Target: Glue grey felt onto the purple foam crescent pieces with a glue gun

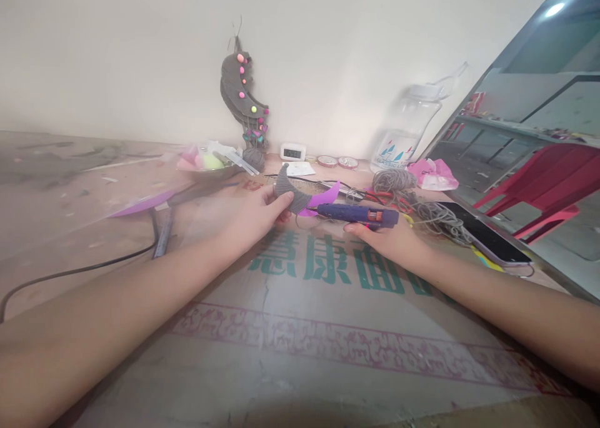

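Note:
Between the thumb and fingers of my left hand is a crescent shape partly wound with grey yarn. Its unwound end is a purple crescent tip, pointing right. My right hand is closed around a dark blue hot glue gun, held level with its nozzle to the left. The nozzle tip meets the purple part near the edge of the yarn; whether it touches, I cannot tell. The fingers beneath the glue gun are partly hidden.
A finished grey crescent with pompoms hangs at the wall. Along the back stand a bowl, a small digital clock and a clear bottle. Grey yarn and a phone lie right; a black cable runs left.

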A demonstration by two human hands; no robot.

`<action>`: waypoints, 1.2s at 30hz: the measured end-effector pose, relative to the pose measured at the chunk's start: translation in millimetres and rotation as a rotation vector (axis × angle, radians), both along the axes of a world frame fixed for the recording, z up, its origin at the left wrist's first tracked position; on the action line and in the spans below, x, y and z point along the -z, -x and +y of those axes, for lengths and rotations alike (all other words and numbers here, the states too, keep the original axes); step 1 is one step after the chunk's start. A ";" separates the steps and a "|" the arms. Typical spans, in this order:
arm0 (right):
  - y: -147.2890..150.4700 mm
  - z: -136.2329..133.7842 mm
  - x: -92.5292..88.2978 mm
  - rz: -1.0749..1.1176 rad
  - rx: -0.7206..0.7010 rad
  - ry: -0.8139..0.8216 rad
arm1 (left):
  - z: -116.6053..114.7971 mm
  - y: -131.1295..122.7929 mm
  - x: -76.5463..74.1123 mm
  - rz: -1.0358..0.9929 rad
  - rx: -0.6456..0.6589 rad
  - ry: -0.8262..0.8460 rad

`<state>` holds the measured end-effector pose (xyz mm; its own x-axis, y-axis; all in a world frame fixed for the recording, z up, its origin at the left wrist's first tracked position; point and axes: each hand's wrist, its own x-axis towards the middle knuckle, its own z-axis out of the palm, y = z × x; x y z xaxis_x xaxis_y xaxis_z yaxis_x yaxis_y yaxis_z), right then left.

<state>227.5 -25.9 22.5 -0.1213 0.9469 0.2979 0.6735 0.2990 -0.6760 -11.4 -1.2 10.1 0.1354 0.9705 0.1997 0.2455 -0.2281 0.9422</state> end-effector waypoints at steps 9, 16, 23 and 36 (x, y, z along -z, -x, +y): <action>1.7 0.5 -0.7 0.014 0.017 -0.031 | -1.6 -0.5 -0.2 -0.003 -0.003 0.005; 0.9 1.1 -1.0 0.003 0.041 -0.044 | 0.4 -0.1 0.9 -0.016 0.001 0.019; -2.0 4.1 2.6 0.047 -0.009 -0.078 | -0.8 1.0 0.0 0.017 0.007 0.010; -0.3 7.5 4.1 0.118 0.028 -0.076 | -1.7 0.6 -1.6 0.023 0.007 0.026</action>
<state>227.8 -18.4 18.4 -0.0553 0.9234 0.3798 0.5995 0.3349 -0.7269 -11.9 -2.9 11.7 0.1465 0.9744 0.1708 0.2657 -0.2051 0.9420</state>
